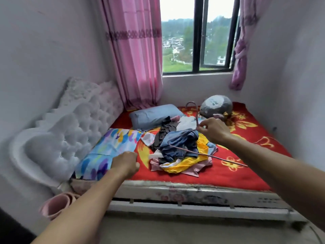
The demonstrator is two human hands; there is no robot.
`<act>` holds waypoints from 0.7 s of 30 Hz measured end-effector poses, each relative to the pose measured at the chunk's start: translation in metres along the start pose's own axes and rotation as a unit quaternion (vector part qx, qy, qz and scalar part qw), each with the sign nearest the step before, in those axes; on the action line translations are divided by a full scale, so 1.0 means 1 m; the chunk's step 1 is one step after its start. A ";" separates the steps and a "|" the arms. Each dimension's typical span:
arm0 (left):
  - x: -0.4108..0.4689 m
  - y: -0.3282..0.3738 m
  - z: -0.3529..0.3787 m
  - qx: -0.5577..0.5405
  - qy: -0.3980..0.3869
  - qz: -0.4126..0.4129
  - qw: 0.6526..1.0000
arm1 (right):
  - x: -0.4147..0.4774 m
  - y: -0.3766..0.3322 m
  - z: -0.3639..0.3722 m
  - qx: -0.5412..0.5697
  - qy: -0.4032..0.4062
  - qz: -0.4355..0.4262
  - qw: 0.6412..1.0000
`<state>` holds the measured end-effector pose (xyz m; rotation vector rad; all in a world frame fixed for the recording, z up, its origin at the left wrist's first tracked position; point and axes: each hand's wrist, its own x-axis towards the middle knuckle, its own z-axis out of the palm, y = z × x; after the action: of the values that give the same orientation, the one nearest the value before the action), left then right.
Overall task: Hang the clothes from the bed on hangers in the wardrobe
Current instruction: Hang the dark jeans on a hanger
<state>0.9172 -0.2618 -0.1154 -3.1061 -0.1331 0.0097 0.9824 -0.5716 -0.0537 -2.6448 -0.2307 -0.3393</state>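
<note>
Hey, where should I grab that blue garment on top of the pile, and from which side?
Pinch the blue garment at its bunched left fold, coming from the left with the left hand. It tops the pile, so it should lift free; the hanger, pinched at its neck by the right hand, crosses its right side.
</note>
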 end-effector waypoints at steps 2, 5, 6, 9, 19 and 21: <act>0.043 0.016 0.015 -0.010 -0.008 0.025 1.000 | 0.025 0.029 0.012 -0.003 -0.011 0.034 0.999; 0.105 0.034 0.038 -0.050 -0.027 0.060 0.997 | 0.064 0.068 0.030 -0.003 -0.015 0.093 0.996; 0.123 0.039 0.046 -0.061 -0.044 0.074 0.994 | 0.076 0.079 0.036 0.000 -0.020 0.115 0.993; 0.171 0.051 0.070 -0.064 -0.092 0.120 0.986 | 0.102 0.114 0.055 0.003 -0.051 0.181 0.982; 0.316 0.110 0.135 -0.031 -0.168 0.191 0.967 | 0.155 0.235 0.112 -0.014 -0.080 0.330 0.940; 0.338 0.123 0.147 -0.026 -0.193 0.194 0.962 | 0.169 0.264 0.135 -0.016 -0.095 0.355 0.930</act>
<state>1.2632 -0.3507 -0.2684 -3.0805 0.4737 0.6293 1.2286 -0.7234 -0.2345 -2.5778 0.6691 0.1558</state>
